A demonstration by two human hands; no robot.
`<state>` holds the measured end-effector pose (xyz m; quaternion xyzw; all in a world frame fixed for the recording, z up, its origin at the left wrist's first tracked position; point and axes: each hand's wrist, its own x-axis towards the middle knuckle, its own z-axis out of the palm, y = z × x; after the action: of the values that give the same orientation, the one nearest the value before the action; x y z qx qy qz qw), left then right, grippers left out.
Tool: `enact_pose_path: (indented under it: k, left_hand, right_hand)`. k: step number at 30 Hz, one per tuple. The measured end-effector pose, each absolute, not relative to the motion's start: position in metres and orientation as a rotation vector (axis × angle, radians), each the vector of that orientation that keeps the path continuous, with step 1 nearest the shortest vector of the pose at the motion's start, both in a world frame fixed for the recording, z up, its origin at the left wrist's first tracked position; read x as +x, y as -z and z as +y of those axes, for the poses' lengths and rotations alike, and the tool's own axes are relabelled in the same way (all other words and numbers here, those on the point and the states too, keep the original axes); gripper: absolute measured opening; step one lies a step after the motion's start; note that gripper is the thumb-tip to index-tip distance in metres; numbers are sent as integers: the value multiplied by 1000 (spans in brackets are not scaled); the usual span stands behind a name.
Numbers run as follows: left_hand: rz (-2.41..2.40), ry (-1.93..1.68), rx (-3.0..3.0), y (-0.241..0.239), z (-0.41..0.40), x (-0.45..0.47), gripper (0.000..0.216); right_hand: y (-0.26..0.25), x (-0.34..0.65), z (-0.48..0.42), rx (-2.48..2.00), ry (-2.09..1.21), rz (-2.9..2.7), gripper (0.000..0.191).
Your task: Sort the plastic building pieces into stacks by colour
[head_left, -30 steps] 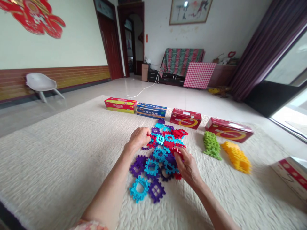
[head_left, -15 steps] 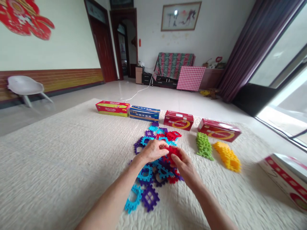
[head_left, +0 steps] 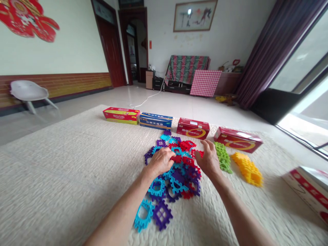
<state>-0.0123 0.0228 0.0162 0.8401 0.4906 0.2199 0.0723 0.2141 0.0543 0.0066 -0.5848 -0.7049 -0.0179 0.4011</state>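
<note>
A loose pile of flat interlocking plastic tiles (head_left: 176, 177) in blue, purple and red lies on the cream quilted mat (head_left: 64, 171). My left hand (head_left: 161, 161) rests on the pile's left side, its fingers curled and pinching a red tile (head_left: 177, 159). My right hand (head_left: 209, 160) is at the pile's right edge, thumb and fingers closed on another red tile (head_left: 197, 153). Just right of that hand lies a stack of green tiles (head_left: 222, 158), with a stack of yellow tiles (head_left: 248, 168) beyond it.
Along the mat's far edge stand a red-and-yellow box (head_left: 121, 115), a blue box (head_left: 155, 120) and two red boxes (head_left: 192, 128) (head_left: 238, 139). A white-and-red box (head_left: 309, 191) lies at the right. Farther off are a white chair (head_left: 28, 91), a covered sofa (head_left: 187, 70) and a doorway.
My hands were together over one red tile; they have drawn apart. The right hand has moved right and away toward the green stack, and the left hand has settled lower on the pile.
</note>
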Motion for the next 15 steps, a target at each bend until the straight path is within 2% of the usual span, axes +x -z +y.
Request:
enact_pose_path:
  k: [6, 15]
  left_hand:
    - [1490, -629, 2564, -15, 23, -11, 25]
    - [1602, -583, 2541, -6, 19, -3, 28]
  right_hand:
    - [-5, 199, 22, -1385, -162, -2216, 31]
    - [-5, 185, 18, -1435, -178, -2279, 25]
